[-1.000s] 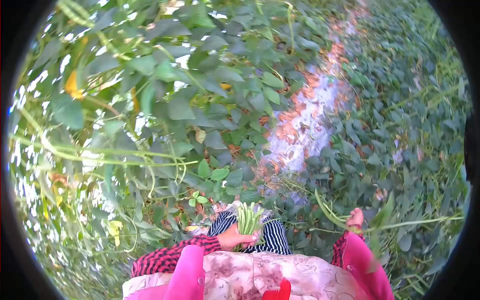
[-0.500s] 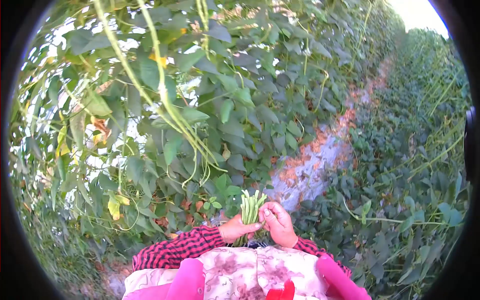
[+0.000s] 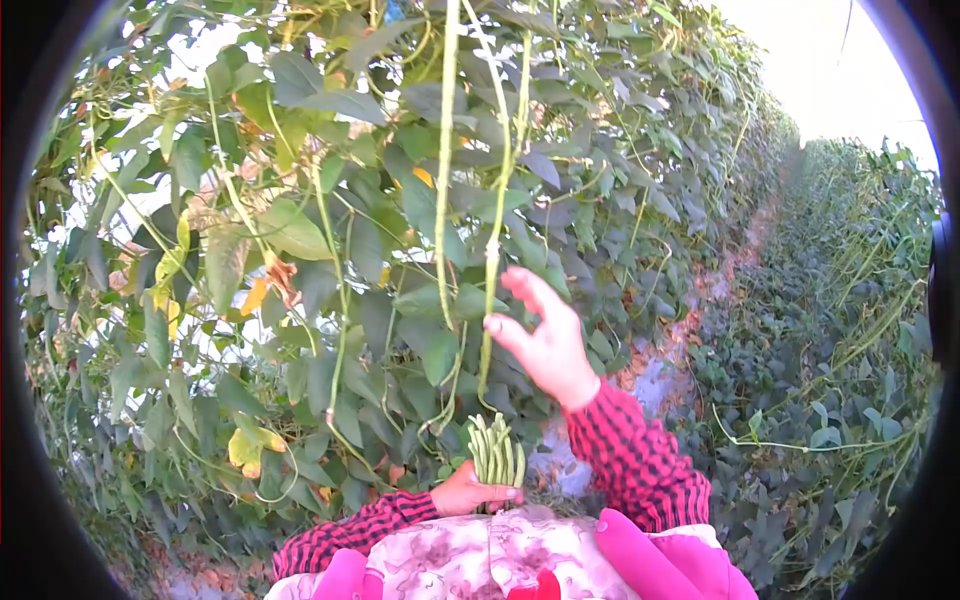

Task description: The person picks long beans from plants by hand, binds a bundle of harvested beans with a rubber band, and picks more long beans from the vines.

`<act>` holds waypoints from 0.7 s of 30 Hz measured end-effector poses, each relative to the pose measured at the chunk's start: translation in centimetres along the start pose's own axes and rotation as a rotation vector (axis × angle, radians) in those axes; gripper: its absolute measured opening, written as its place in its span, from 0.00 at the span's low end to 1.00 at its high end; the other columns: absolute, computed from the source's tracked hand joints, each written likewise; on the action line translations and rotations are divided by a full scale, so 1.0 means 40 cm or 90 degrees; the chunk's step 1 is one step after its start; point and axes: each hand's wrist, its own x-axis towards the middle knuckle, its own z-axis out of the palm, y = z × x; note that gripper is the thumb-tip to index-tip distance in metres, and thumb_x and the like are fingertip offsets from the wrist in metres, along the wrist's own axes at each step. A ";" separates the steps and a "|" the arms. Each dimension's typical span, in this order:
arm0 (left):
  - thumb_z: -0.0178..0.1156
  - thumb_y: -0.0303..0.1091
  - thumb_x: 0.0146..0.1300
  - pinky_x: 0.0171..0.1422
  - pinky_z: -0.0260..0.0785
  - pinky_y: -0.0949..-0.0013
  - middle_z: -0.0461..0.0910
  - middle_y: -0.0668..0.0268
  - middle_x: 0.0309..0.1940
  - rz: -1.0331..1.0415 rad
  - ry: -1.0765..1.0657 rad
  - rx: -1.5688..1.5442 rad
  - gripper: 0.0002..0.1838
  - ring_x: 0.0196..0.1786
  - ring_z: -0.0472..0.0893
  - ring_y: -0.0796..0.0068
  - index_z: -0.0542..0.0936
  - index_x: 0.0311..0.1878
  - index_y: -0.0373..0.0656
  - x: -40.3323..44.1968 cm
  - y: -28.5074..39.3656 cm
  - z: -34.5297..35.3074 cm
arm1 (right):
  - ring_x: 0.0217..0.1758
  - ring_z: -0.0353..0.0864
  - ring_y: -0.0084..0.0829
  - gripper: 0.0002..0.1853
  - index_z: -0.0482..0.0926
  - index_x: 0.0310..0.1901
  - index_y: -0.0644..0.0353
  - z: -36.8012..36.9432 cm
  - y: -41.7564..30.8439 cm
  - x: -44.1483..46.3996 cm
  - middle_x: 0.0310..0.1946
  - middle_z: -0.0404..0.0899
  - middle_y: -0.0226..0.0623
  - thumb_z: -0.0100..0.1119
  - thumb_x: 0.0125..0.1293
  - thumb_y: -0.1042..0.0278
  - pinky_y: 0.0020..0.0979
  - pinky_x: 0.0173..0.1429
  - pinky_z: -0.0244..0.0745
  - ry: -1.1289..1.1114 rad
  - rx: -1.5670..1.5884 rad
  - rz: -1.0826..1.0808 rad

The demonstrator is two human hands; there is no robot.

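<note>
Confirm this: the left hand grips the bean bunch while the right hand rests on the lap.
Not quite: the right hand is up beside the hanging beans, as the head view shows. The left hand does grip the bean bunch.

No readable text, label, brand, number or sign shows on the clothing, the plants or the ground.

A vegetable plot (image 3: 600,180) is stretching away here: leafy climbing vines (image 3: 385,240) are rising in a tall wall, long slender green pods (image 3: 446,170) are dangling among them, a narrow path (image 3: 650,385) littered with dry brown leaves (image 3: 688,332) is running beside more dense greenery (image 3: 790,390), and white brightness (image 3: 830,65) is showing above the far end
</note>
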 end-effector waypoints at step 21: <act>0.58 0.29 0.56 0.25 0.61 0.82 0.77 0.66 0.32 0.156 0.028 0.045 0.11 0.24 0.70 0.86 0.71 0.42 0.42 -0.157 0.056 -0.055 | 0.20 0.62 0.16 0.08 0.67 0.44 0.63 0.015 0.016 0.100 0.22 0.66 0.28 0.38 0.65 0.74 0.20 0.24 0.64 -0.214 0.292 0.141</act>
